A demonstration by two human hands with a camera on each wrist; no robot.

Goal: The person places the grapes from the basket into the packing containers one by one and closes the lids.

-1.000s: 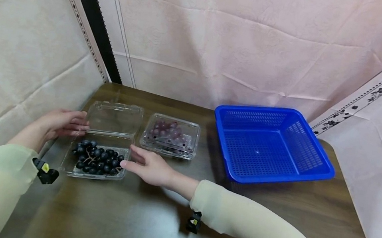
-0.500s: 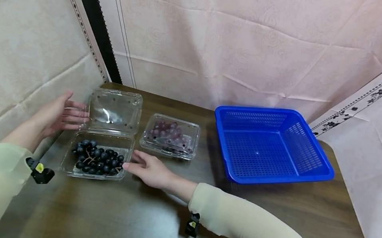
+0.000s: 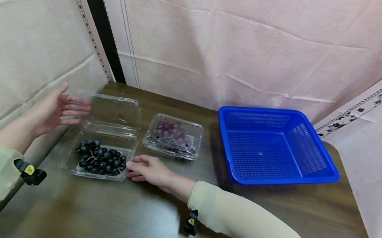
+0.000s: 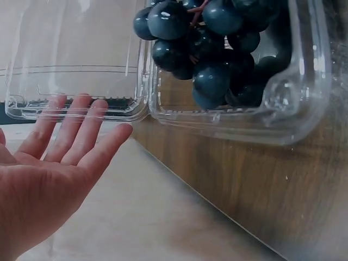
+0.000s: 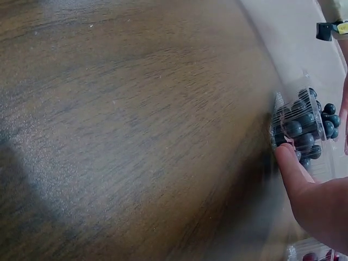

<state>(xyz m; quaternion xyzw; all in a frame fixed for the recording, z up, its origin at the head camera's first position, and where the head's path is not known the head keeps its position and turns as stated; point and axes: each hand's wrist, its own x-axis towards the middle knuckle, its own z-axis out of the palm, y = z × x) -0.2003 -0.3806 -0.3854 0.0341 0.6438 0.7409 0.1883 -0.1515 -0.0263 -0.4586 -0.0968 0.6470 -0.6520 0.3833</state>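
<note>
The open clamshell of dark grapes [image 3: 101, 157] sits at the desk's [image 3: 148, 226] left front, right hand [image 3: 149, 170] flat-fingered against its right side, left hand [image 3: 55, 108] spread beside its raised lid [image 3: 116, 111].

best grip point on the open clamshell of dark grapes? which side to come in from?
Probably the short side walls of the tray half of the open clamshell, just under the rim, one hand per side. The lid stands hinged up at the far edge and the grapes fill the middle, so top and rear look blocked. The right hand already touches the right wall; the left hand hangs open beside the lid.
</note>
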